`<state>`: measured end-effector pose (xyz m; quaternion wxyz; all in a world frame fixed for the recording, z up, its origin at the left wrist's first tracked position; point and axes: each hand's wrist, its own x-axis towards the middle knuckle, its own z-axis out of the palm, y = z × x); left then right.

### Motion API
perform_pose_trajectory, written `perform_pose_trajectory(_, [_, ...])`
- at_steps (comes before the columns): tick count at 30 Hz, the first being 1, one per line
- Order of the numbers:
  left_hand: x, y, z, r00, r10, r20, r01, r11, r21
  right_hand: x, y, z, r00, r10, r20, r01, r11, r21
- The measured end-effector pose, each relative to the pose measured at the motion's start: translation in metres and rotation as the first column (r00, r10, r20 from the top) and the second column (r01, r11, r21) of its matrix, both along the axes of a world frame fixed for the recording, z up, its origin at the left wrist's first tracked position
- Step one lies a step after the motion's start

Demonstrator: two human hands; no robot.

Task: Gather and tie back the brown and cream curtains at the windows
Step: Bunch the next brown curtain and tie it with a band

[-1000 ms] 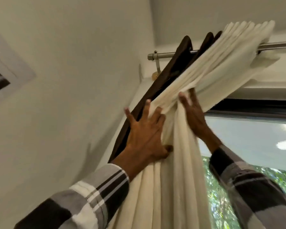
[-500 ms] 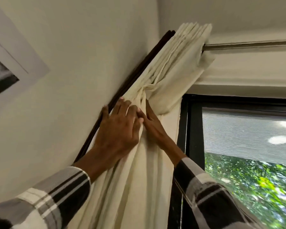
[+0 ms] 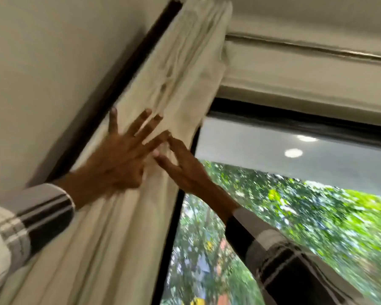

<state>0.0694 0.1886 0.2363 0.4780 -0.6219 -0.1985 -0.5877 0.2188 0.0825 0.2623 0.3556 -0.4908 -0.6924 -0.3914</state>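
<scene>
Pale cream wall [image 3: 53, 62] fills the left of the view and meets a window [image 3: 295, 205] with a black frame, green foliage blurred behind the glass. Against the wall edge hangs the bunched cream fabric curtain [image 3: 180, 69], its folds gathered close, with the dark brown curtain [image 3: 128, 71] showing as a narrow strip between it and the wall. The left hand [image 3: 119, 164] lies flat on the cream folds, fingers straight and spread apart, gripping nothing. The right hand [image 3: 183, 166] reaches up from the window side with its fingers extended, their tips touching the cream cloth just beside the left fingertips; it too clasps nothing. Both wrists wear grey, white and black checked sleeves [image 3: 26, 221]. A thin metal curtain rod [image 3: 306, 48] runs off to the right above the window. Motion blur softens everything.
</scene>
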Motion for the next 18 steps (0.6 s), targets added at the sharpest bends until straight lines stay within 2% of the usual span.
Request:
perform_pose_trajectory(1, [-0.003, -0.004, -0.001, 0.995, 0.08, -0.059, -0.078, 0.996, 0.038, -0.003, -0.007, -0.007, 0.997, -0.047, 0.067, 0.047, 0.999, -0.006])
perform_pose_trajectory(3, [0.017, -0.031, -0.01, 0.981, 0.148, -0.13, -0.132, 0.984, 0.122, 0.01, -0.056, -0.026, 0.974, -0.173, 0.146, 0.177, 0.984, -0.013])
perform_pose_trajectory(6, [0.058, -0.102, -0.029, 0.978, 0.141, -0.155, -0.127, 0.987, 0.093, 0.046, -0.14, -0.048, 0.929, -0.332, 0.164, 0.334, 0.943, 0.016])
perform_pose_trajectory(8, [0.087, -0.157, -0.045, 0.992, -0.045, -0.117, 0.055, 0.995, 0.083, 0.07, -0.199, -0.06, 0.92, -0.368, 0.136, 0.362, 0.93, 0.072])
perform_pose_trajectory(10, [0.123, -0.223, -0.057, 0.963, -0.259, -0.079, 0.26, 0.966, 0.003, 0.095, -0.27, -0.067, 0.916, -0.388, 0.105, 0.372, 0.917, 0.142])
perform_pose_trajectory(12, [0.149, -0.276, -0.063, 0.927, -0.375, -0.017, 0.371, 0.923, -0.105, 0.113, -0.322, -0.072, 0.907, -0.413, 0.087, 0.392, 0.9, 0.189])
perform_pose_trajectory(15, [0.197, -0.376, -0.064, 0.884, -0.467, -0.026, 0.447, 0.86, -0.246, 0.147, -0.423, -0.075, 0.86, -0.505, 0.078, 0.469, 0.841, 0.27])
perform_pose_trajectory(18, [0.22, -0.428, -0.062, 0.86, -0.51, -0.023, 0.491, 0.838, -0.237, 0.164, -0.478, -0.078, 0.821, -0.57, 0.043, 0.536, 0.795, 0.285])
